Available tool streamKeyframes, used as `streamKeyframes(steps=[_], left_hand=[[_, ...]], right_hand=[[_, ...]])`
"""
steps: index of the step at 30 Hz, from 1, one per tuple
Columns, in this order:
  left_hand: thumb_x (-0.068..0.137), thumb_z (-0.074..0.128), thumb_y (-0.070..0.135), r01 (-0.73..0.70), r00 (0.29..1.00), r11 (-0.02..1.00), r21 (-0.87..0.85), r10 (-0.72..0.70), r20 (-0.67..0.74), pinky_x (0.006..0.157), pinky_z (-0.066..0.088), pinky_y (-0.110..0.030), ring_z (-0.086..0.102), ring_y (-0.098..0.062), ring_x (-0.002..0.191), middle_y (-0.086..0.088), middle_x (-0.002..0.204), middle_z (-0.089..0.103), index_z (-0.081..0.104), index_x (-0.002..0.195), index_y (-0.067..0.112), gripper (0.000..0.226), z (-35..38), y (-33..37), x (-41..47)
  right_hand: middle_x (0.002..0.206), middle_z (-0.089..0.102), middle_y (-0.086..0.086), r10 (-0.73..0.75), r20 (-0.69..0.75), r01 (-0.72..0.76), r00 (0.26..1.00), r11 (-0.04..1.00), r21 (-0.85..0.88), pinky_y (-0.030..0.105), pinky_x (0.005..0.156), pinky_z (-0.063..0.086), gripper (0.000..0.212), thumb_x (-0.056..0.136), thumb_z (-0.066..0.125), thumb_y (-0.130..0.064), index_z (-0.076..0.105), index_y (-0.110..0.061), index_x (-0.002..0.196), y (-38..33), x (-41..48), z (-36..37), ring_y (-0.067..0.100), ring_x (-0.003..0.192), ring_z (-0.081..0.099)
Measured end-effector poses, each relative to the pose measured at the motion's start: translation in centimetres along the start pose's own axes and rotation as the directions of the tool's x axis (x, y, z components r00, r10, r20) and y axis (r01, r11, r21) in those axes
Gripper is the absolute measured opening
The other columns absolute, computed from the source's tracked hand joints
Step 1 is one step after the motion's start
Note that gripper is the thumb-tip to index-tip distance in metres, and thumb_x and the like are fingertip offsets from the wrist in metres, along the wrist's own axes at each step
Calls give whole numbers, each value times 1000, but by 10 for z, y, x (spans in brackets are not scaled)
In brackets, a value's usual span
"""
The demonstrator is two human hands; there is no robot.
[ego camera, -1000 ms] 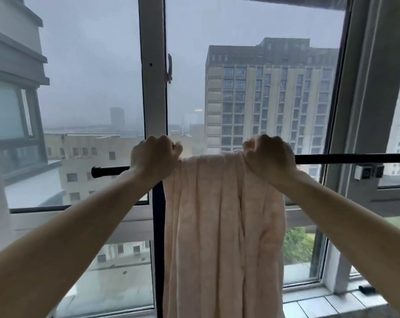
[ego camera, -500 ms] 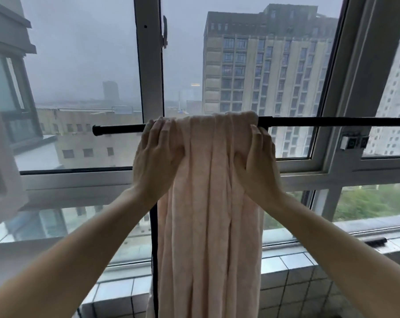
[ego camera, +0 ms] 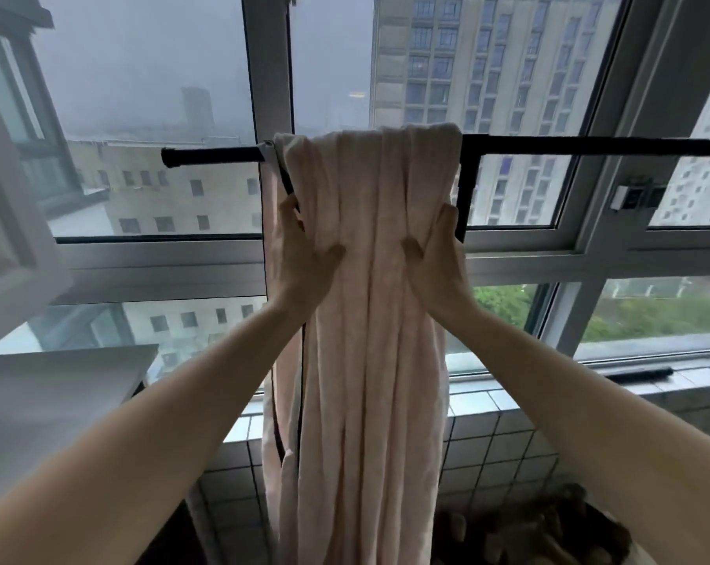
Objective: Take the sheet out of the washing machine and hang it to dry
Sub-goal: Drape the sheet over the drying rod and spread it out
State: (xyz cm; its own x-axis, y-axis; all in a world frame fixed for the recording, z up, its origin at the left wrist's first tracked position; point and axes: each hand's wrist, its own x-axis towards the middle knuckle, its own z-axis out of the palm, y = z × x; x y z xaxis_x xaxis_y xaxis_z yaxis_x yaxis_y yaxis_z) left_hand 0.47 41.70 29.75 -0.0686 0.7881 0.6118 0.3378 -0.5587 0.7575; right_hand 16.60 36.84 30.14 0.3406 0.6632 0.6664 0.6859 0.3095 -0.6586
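A pale pink sheet hangs in long folds over a black rod that runs across the window. My left hand holds the sheet's left edge a little below the rod, thumb on the front and fingers along and behind the edge. On the right edge my right hand has the same hold at the same height. The sheet is bunched narrow between my hands, and its lower end drops out of view.
Window frames stand right behind the rod. Below is a tiled sill with a dark bar lying on it. A white surface sits at the left, and a dark heap at the bottom right.
Both hands have slid down the sheet from the rod to a little below it, and now hold its side edges. The camera has tilted downward.
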Motion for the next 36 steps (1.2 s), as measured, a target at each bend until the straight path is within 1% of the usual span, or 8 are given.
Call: streamKeyframes(steps=[3,7,11,19,24,29,34,36], left_hand=[[74,58,0,-95,995,995,1,95,-4,88,51,-47,54,-24,104,-2,116,54,35,135,24,70,2,11,6],[69,48,-12,-262,962,963,62,266,-65,74,38,-20,50,-16,97,-5,115,56,45,135,11,69,1,35,24],[78,50,-10,-237,964,965,112,248,-100,83,28,-8,45,-11,105,-11,121,54,51,133,9,58,-2,74,61],[96,43,1,-165,986,963,212,166,11,93,32,-18,40,-17,97,-7,107,36,43,142,6,46,-5,68,72],[93,55,14,-149,989,989,14,149,-25,88,41,-34,52,-29,109,-13,117,51,39,130,3,41,-4,56,51],[89,63,38,117,993,969,-219,-112,35,78,50,-39,61,-27,100,-11,113,59,33,125,9,55,8,42,23],[82,58,5,-201,979,973,-118,195,-62,96,44,-52,50,-29,112,-6,122,47,43,118,20,41,17,46,27],[82,53,0,-257,963,965,-61,250,-105,83,48,-43,54,-27,96,-5,105,52,46,108,17,32,14,58,38]], right_hand=[[121,52,14,-104,-55,103,993,995,-17,26,81,38,46,89,42,1,34,-3,134,-5,0,-5,25,106,52],[112,47,14,-192,-121,177,974,976,-123,18,79,29,48,92,38,0,36,-5,140,-23,28,-19,13,96,40],[101,37,6,-199,-160,167,967,967,-193,18,68,24,31,87,34,8,46,-10,110,-52,72,-37,18,91,41],[113,51,20,-168,-84,151,982,973,-173,28,71,32,34,92,46,-6,44,-5,126,-31,78,-42,31,99,54],[112,60,16,-90,-23,89,996,995,-41,30,67,33,38,96,50,-20,35,-11,130,-19,58,-36,35,97,59],[124,56,2,-16,-55,24,998,989,147,28,78,40,54,89,61,-40,31,-20,129,-23,38,-27,23,109,58],[124,53,6,-159,-96,163,983,986,45,19,87,36,57,86,63,-5,32,-4,133,-28,38,-25,21,113,54],[116,57,12,-215,-150,216,965,976,-8,21,86,38,46,86,62,-2,40,-1,126,-36,49,-32,24,108,55]])
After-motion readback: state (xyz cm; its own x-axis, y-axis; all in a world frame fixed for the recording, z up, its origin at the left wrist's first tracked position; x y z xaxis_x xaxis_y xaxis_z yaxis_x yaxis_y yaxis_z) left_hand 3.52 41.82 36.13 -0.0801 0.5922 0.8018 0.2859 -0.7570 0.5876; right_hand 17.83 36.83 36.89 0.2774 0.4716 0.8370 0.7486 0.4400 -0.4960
